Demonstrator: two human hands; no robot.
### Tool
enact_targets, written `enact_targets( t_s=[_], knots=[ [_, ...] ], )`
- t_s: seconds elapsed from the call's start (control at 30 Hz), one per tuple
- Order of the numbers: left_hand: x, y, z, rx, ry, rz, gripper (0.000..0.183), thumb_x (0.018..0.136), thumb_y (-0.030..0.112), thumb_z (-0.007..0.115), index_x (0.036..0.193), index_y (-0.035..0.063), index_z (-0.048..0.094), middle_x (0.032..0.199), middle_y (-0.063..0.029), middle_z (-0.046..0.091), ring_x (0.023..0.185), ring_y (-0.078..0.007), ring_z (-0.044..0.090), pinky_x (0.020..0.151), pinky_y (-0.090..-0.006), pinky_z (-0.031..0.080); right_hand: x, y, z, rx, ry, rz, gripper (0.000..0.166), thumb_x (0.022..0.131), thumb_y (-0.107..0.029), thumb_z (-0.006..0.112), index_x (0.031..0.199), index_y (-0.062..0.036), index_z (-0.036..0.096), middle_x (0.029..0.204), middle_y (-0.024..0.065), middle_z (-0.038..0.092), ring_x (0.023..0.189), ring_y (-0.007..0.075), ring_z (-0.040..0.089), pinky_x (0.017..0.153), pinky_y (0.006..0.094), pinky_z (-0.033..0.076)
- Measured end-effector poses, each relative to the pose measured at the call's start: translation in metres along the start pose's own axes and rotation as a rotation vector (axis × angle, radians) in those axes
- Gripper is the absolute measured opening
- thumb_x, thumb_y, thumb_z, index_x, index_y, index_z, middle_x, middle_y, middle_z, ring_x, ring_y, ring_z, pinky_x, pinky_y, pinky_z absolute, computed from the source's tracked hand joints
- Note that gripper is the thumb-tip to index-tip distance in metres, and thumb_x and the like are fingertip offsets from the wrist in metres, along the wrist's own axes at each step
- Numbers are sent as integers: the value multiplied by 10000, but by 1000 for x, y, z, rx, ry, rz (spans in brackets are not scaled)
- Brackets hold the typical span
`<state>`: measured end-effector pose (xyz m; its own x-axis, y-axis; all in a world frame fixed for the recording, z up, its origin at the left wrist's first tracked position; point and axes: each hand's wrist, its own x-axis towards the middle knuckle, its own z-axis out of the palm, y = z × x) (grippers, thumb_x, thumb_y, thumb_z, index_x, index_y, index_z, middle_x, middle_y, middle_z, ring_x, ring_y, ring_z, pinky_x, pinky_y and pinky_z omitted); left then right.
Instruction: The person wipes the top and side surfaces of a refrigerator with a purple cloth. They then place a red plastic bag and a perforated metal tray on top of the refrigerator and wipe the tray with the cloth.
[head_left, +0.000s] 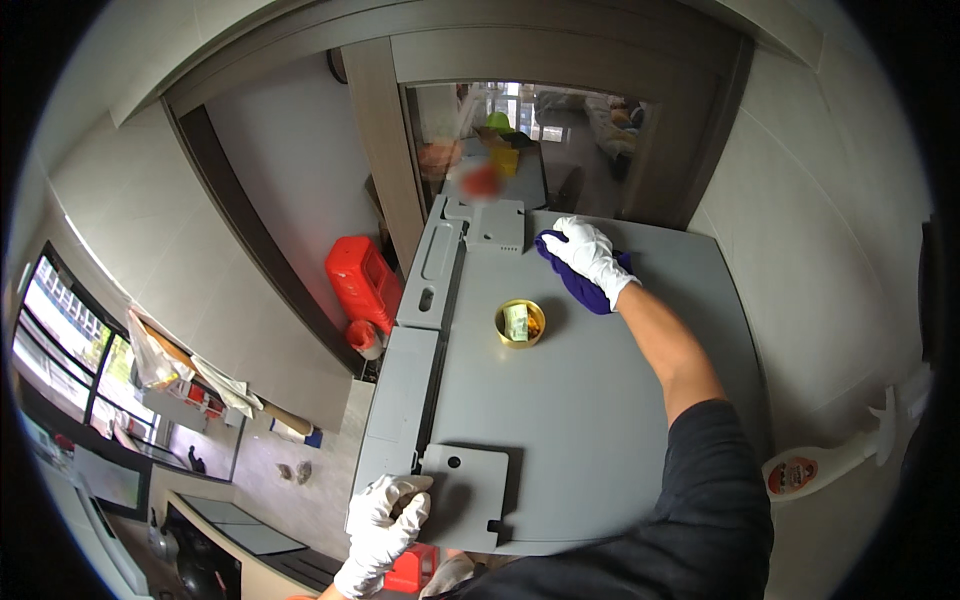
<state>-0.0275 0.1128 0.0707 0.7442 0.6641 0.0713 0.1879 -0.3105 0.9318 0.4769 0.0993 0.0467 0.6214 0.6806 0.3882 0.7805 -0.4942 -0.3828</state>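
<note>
Before me is the grey top of what appears to be a refrigerator (585, 420). My right hand (589, 251), in a white glove, presses a bunched purple cloth (581, 289) against its far right part. The fingers curl over the cloth. A round gold-coloured tin (520, 343), uncovered, stands near the middle, holding a pale green packet (516, 321) and small orange-yellow bits. My gloved left hand (386, 517) is at the near left edge, beside a flat grey hinge cover (469, 495). Its thumb and forefinger are apart, with nothing visible between them.
A second hinge cover (496, 225) sits at the far left corner. Tiled wall (810, 262) borders the right side, where a white spray bottle (814, 469) lies tilted. Stacked red plastic stools (364, 281) stand beyond the left edge. A framed glass door (525, 150) rises behind.
</note>
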Motion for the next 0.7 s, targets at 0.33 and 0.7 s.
enact_targets(
  t_s=[0.33, 0.7],
  knots=[
    [2, 15, 7, 126, 16, -144, 226, 895, 49, 615, 1116, 11, 646, 1033, -89, 652, 950, -169, 608, 838, -287, 492, 45, -79, 48, -125, -156, -271, 591, 855, -555, 533, 1188, -71, 598, 1226, 210, 548, 1160, 372, 508, 1019, 478, 369],
    [6, 29, 10, 67, -21, -92, 209, 892, 47, 622, 1097, 21, 656, 1032, -88, 661, 942, -167, 604, 849, -283, 480, 39, -2, 46, -360, -97, -128, 385, 926, -340, 485, 1169, -57, 580, 1233, 147, 578, 1103, 330, 567, 922, 517, 415]
  ],
)
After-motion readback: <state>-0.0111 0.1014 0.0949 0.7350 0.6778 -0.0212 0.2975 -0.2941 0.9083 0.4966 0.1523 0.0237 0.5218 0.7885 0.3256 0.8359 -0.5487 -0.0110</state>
